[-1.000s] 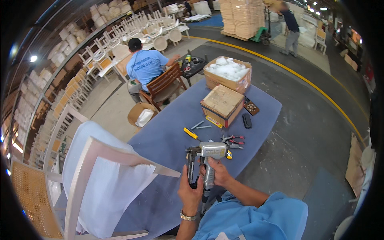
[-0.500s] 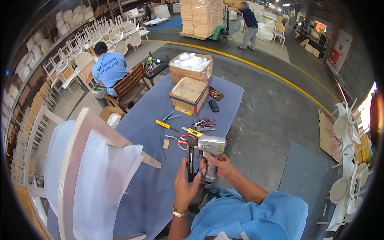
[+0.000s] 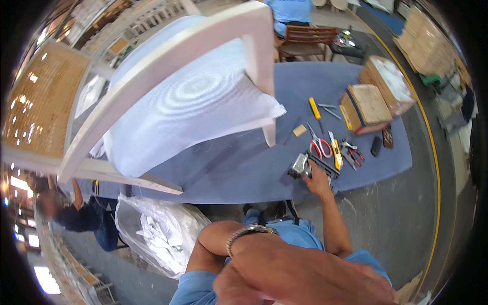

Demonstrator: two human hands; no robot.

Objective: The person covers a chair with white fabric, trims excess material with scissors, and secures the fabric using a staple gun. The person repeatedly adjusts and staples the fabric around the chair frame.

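Observation:
My right hand (image 3: 318, 179) is closed around a silver and black pneumatic staple gun (image 3: 301, 165), held low over the table's near edge. My left hand (image 3: 305, 272), with a metal-banded watch at its wrist, is raised close to the camera; its fingers are blurred and partly out of frame. Beyond the gun lie red-handled snips (image 3: 320, 147), a yellow utility knife (image 3: 335, 150) and red-handled pliers (image 3: 351, 152). On the left half of the table a pale wooden chair frame (image 3: 260, 56) lies tipped, with loose-edged white fabric (image 3: 188, 107) over its padding.
The blue-covered table (image 3: 239, 178) also bears a yellow screwdriver (image 3: 315, 109), a small wood block (image 3: 299, 130) and a wooden-topped box (image 3: 368, 104). Below its near edge stands a plastic bag (image 3: 193, 223) of white scraps. A person (image 3: 86, 216) in dark clothes is at the left.
The view has swung left, bringing the chair and the scrap bag into the middle. My left hand has left the staple gun and risen near the camera; my right hand keeps the gun, now lowered.

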